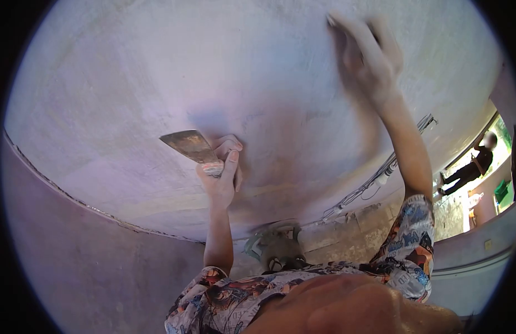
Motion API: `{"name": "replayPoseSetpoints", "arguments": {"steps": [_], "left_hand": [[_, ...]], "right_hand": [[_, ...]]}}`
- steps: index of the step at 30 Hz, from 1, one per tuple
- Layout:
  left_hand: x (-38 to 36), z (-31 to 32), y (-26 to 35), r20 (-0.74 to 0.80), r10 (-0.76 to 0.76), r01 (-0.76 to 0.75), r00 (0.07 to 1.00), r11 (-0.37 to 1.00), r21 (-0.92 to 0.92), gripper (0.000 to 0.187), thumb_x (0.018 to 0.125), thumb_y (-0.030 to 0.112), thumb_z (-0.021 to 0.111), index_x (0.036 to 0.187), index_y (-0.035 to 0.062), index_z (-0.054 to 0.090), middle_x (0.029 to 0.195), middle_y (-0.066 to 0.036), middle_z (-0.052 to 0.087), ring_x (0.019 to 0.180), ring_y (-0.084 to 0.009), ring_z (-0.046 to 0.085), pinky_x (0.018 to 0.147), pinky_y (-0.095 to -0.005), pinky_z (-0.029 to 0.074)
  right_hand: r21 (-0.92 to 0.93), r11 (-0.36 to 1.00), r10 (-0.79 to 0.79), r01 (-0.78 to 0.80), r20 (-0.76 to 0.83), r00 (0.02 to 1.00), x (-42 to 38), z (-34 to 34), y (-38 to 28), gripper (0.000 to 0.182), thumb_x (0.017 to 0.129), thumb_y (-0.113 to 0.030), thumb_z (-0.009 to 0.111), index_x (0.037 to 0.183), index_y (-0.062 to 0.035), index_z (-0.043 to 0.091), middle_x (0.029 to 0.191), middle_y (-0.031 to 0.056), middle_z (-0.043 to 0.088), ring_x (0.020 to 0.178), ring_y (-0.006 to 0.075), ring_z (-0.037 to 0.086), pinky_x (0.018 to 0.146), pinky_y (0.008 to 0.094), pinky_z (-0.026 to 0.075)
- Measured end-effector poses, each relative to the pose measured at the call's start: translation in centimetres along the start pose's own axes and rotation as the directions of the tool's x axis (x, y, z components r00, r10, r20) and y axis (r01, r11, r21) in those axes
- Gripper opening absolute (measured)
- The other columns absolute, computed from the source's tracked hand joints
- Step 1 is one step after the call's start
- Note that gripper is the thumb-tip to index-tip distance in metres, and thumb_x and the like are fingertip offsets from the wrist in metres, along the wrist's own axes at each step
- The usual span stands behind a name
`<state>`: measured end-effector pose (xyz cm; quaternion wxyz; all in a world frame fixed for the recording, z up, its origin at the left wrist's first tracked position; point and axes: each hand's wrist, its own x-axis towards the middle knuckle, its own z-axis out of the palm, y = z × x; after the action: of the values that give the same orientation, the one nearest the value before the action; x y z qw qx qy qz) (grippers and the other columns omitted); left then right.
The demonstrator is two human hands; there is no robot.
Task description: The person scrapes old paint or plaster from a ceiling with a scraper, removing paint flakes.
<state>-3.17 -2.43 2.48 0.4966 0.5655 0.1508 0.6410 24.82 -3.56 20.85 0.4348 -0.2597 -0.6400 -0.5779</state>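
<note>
My left hand (222,172) is wrapped round the handle of a putty knife (190,146). Its wide, stained metal blade points up and left, close to the pale plastered wall (258,72). Whitish dust coats the fingers. Higher up on the right, my right hand (376,64) is raised at the wall, its fingers blurred by motion. One long digit reaches toward the upper left, and a shadow falls on the wall beside it. Whether anything lies under or between those fingers, I cannot make out.
Bundled cables (375,181) hang along the wall below my right forearm. A greenish stool-like object (280,242) stands underneath me. On the far right, another person (476,164) in dark clothes is at a bright opening, near a green object (500,191).
</note>
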Motion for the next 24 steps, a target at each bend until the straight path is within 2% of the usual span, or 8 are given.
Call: {"name": "replayPoseSetpoints", "arguments": {"steps": [4,6,8,10,14,15,18,24], "left_hand": [[0.3,1.0,-0.2,-0.017,0.015,-0.015,1.0,1.0,0.017,0.014,0.094,0.005,0.054,0.086,-0.0058,0.058,0.1,-0.014,0.057,0.033,-0.0067,0.039,0.03,-0.0227,0.024],[0.4,0.8,0.5,-0.034,0.001,0.001,0.999,0.999,0.042,0.014,0.095,0.005,0.054,0.085,-0.006,0.057,0.1,-0.014,0.057,0.033,-0.0072,0.04,0.031,-0.0231,0.025],[0.4,0.7,0.2,-0.059,-0.026,0.03,0.998,0.997,0.074,0.016,0.095,0.006,0.055,0.085,-0.0061,0.057,0.099,-0.013,0.058,0.033,-0.0081,0.04,0.031,-0.0238,0.026],[0.1,0.3,0.0,-0.033,-0.05,0.053,0.998,0.995,0.089,0.017,0.095,0.008,0.057,0.086,-0.0062,0.057,0.098,-0.012,0.058,0.034,-0.0084,0.04,0.032,-0.0246,0.027],[-0.3,0.9,0.5,-0.047,-0.012,0.016,0.999,0.995,0.094,0.018,0.095,0.01,0.058,0.088,-0.0065,0.057,0.099,-0.011,0.058,0.034,-0.0083,0.04,0.033,-0.0248,0.028],[-0.3,1.0,0.7,-0.055,-0.015,0.02,0.998,0.996,0.088,0.017,0.095,0.01,0.058,0.089,-0.0065,0.057,0.099,-0.011,0.058,0.034,-0.0084,0.041,0.033,-0.0249,0.028],[-0.2,0.9,0.8,-0.039,-0.034,0.035,0.999,0.999,0.022,0.012,0.094,0.007,0.061,0.09,-0.0043,0.061,0.086,-0.006,0.063,0.036,-0.0055,0.04,0.034,-0.023,0.027],[0.3,0.4,0.3,-0.02,-0.023,0.023,1.0,1.0,0.021,0.014,0.093,0.01,0.063,0.092,-0.0034,0.06,0.067,-0.002,0.058,0.036,-0.0058,0.04,0.034,-0.023,0.027]], "right_hand": [[-0.116,0.991,-0.065,0.069,0.04,0.997,3.1,0.9,-0.1,0.029,0.073,-0.001,0.069,0.101,-0.0116,0.072,0.071,0.0056,0.047,0.061,0.0227,0.053,0.052,0.0345,0.047],[0.032,0.995,0.089,-0.091,0.035,0.995,-1.5,0.2,-2.8,0.028,0.073,-0.002,0.068,0.099,-0.0112,0.072,0.074,0.0062,0.048,0.063,0.0218,0.054,0.052,0.0331,0.048],[0.251,0.923,0.218,-0.291,0.282,0.934,-3.9,-0.1,-4.7,0.029,0.073,-0.004,0.067,0.1,-0.0108,0.071,0.077,0.0064,0.049,0.067,0.0213,0.056,0.053,0.0327,0.049],[0.21,0.977,-0.084,0.03,0.256,0.963,-0.3,-0.3,-4.0,0.028,0.076,-0.003,0.072,0.102,-0.013,0.072,0.072,0.0046,0.052,0.062,0.0187,0.052,0.055,0.0305,0.044],[-0.052,0.999,0.022,-0.008,0.275,0.961,2.7,3.9,-1.3,0.025,0.077,-0.008,0.063,0.101,-0.0095,0.067,0.073,0.0051,0.051,0.065,0.0221,0.057,0.055,0.0323,0.05],[0.043,0.999,0.018,-0.016,-0.04,0.999,3.1,2.1,-3.4,0.03,0.078,0.0,0.07,0.107,-0.0084,0.07,0.073,0.0043,0.056,0.063,0.0186,0.053,0.056,0.0314,0.045],[0.152,0.949,0.254,-0.276,0.145,0.956,-3.5,-0.8,-7.3,0.024,0.076,-0.005,0.061,0.098,-0.0077,0.068,0.077,0.0096,0.057,0.068,0.0262,0.059,0.058,0.0357,0.05],[0.071,0.997,0.036,-0.038,0.028,0.999,4.8,4.0,-5.9,0.036,0.07,0.003,0.063,0.104,-0.0072,0.069,0.077,0.0058,0.057,0.067,0.0231,0.058,0.06,0.0312,0.052]]}}
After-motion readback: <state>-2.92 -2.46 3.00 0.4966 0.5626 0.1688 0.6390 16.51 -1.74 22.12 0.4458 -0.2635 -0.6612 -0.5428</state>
